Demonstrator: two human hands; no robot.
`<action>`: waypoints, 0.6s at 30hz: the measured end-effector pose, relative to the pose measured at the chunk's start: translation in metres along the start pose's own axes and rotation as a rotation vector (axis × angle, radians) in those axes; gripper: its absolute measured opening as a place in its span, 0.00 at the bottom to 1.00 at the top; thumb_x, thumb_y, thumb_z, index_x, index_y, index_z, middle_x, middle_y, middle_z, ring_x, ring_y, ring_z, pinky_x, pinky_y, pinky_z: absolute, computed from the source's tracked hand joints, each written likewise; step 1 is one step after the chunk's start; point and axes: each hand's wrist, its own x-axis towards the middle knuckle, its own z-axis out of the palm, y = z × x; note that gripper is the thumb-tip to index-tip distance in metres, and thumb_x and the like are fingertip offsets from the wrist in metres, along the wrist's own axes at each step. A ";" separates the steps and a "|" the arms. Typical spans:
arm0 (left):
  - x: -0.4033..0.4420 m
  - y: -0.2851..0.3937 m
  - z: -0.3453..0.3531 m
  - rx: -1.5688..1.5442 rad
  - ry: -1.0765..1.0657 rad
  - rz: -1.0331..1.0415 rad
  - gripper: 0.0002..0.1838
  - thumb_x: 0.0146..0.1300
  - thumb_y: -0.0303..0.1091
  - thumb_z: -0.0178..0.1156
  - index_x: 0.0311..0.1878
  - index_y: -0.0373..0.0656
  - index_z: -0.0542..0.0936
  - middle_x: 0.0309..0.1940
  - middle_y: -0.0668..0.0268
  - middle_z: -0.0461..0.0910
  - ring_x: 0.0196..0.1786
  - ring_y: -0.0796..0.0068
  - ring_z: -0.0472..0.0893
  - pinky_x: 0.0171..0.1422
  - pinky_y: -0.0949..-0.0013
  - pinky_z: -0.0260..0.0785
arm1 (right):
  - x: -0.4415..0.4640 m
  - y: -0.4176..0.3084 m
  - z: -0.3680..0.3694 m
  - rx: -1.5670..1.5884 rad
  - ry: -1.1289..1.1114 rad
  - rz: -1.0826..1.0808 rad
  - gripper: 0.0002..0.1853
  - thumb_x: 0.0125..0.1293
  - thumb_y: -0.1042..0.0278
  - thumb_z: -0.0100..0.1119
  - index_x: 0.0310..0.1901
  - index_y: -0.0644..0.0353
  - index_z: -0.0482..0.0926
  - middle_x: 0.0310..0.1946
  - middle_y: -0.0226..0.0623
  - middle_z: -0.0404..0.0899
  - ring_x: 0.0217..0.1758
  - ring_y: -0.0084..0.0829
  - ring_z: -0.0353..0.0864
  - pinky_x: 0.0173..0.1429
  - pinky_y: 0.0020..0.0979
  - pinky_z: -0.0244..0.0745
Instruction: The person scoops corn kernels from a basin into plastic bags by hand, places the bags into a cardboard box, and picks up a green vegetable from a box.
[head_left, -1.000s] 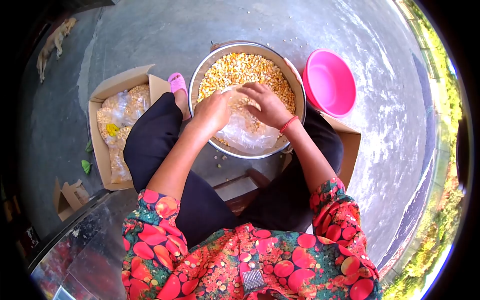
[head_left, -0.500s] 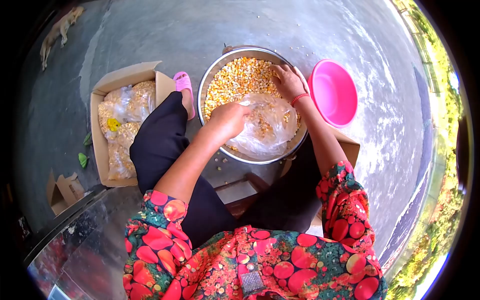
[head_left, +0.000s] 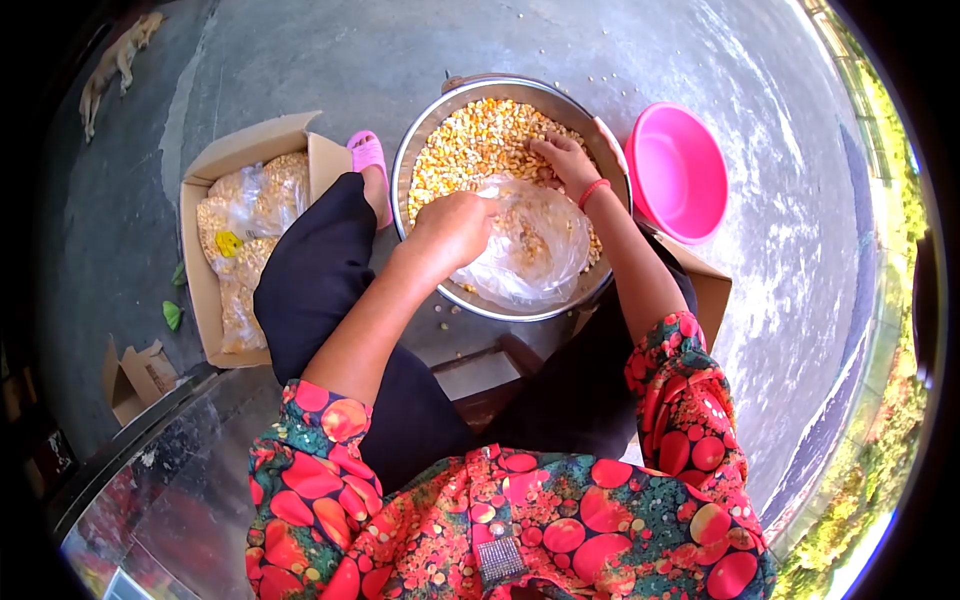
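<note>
A round metal pot (head_left: 408, 135) between the knees holds loose yellow and white corn kernels (head_left: 470, 140). A clear plastic bag (head_left: 540, 262) with some kernels inside lies in the near part of the pot. My left hand (head_left: 452, 232) is closed on the left edge of this bag, fingers pinched together. My right hand (head_left: 567, 165), with a red bracelet at the wrist, is down on the kernels just beyond the bag. Its fingers curl round some kernels, and the fingertips are partly hidden among them.
A pink basin (head_left: 682, 172) sits right of the pot, beside a cardboard box (head_left: 708, 290). On the left, an open carton (head_left: 200, 280) holds bagged corn kernels. A dog (head_left: 115, 65) lies at the upper left. Stray kernels dot the floor.
My right hand has drawn leftward across the kernels toward the bag, its fingers now more curled. My left hand keeps hold of the bag's edge. The camera view has shifted slightly.
</note>
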 end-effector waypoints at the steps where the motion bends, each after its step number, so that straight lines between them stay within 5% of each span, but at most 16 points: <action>1: 0.000 0.000 -0.001 -0.003 0.001 -0.007 0.12 0.53 0.30 0.50 0.40 0.43 0.79 0.34 0.52 0.77 0.40 0.56 0.77 0.48 0.60 0.67 | -0.006 -0.007 -0.003 0.176 -0.090 0.041 0.10 0.61 0.62 0.47 0.36 0.58 0.73 0.23 0.28 0.70 0.18 0.20 0.65 0.18 0.21 0.57; 6: 0.000 0.000 -0.004 0.000 0.002 -0.031 0.12 0.53 0.30 0.50 0.40 0.42 0.79 0.34 0.51 0.77 0.40 0.55 0.77 0.48 0.60 0.67 | -0.026 -0.024 -0.006 0.496 -0.254 0.044 0.11 0.63 0.59 0.43 0.32 0.56 0.71 0.24 0.28 0.70 0.19 0.18 0.64 0.19 0.17 0.53; 12: 0.003 -0.001 -0.003 0.065 0.029 -0.070 0.12 0.53 0.30 0.51 0.39 0.40 0.79 0.34 0.51 0.77 0.40 0.55 0.77 0.47 0.59 0.67 | -0.063 -0.057 0.005 0.520 -0.452 -0.109 0.11 0.63 0.63 0.40 0.31 0.61 0.70 0.26 0.32 0.71 0.22 0.21 0.68 0.22 0.19 0.63; 16: 0.004 -0.004 -0.002 0.086 0.051 -0.061 0.12 0.52 0.29 0.50 0.39 0.40 0.79 0.33 0.51 0.77 0.40 0.54 0.77 0.47 0.58 0.67 | -0.077 -0.053 0.015 0.088 -0.691 -0.093 0.11 0.62 0.66 0.42 0.35 0.63 0.74 0.33 0.36 0.76 0.38 0.28 0.76 0.43 0.28 0.73; 18: 0.004 -0.005 -0.002 0.091 0.047 -0.067 0.13 0.52 0.29 0.50 0.39 0.40 0.79 0.33 0.51 0.77 0.40 0.54 0.77 0.47 0.58 0.67 | -0.073 -0.036 0.020 -0.447 -0.721 -0.454 0.12 0.61 0.63 0.45 0.39 0.60 0.76 0.36 0.35 0.77 0.38 0.28 0.76 0.47 0.28 0.70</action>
